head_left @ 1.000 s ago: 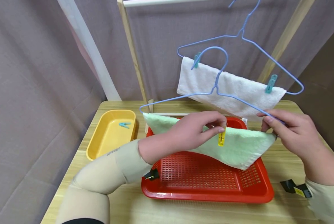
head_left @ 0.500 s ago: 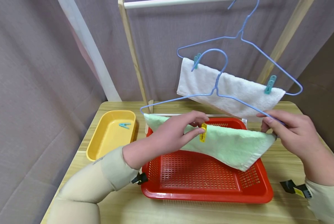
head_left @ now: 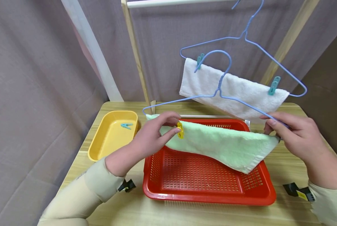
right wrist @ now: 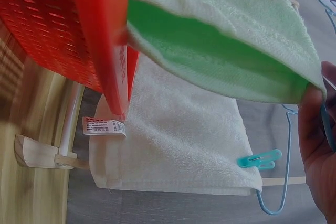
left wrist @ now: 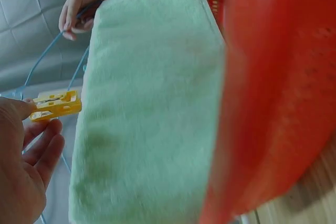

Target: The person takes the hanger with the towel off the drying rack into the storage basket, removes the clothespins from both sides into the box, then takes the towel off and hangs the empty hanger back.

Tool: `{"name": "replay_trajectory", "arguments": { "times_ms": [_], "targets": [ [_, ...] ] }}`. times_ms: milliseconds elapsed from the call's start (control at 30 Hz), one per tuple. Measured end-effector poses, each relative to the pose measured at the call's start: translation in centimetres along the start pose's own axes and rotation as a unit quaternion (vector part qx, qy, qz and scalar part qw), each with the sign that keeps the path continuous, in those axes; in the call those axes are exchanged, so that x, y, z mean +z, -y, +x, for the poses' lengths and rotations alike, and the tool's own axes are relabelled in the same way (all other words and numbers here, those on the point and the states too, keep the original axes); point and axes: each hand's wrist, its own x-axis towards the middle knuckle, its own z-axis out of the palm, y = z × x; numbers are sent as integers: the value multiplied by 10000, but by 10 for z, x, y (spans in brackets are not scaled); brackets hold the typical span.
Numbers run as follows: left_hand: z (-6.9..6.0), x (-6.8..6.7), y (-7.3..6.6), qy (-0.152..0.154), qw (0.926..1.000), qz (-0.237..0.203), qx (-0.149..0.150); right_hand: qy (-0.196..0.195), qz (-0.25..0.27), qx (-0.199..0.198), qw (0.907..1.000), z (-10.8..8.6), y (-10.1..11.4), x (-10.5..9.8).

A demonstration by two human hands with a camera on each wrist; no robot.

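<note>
A light green towel [head_left: 219,142] hangs folded over the bottom bar of a blue wire hanger [head_left: 220,82], above a red basket. My right hand [head_left: 295,131] grips the hanger's right end, close to the towel's upper corner. Between thumb and fingers, my left hand [head_left: 151,133] pinches a yellow clothespin [head_left: 180,131] at the left part of the towel's top edge. In the left wrist view, the clothespin's tip meets the towel's folded edge; whether it bites the cloth, I cannot tell. The right wrist view shows the towel's two layers hanging apart.
The red basket [head_left: 207,199] stands on the wooden table. To its left, a yellow tray [head_left: 92,147] holds a teal clothespin [head_left: 126,126]. Behind, a white towel [head_left: 239,89] hangs from another blue hanger [head_left: 281,64], clipped with two teal clothespins. A rack post [head_left: 135,56] rises at the back.
My left hand has moved left along the towel's top edge, carrying the yellow clothespin from right of the middle to the left part. My right hand and the hanger have stayed nearly still.
</note>
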Motion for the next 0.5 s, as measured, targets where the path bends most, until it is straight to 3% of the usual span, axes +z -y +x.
{"name": "replay_trajectory", "arguments": {
  "times_ms": [333, 500],
  "targets": [
    [-28, -15, 24, -630, 9962, -25, -603, -208, 492, -156, 9985, -1, -4, 6],
    [-41, -20, 34, -840, 9931, 292, -760, -221, 590, -186, 9978, -1, -5, 8]
  ]
}}
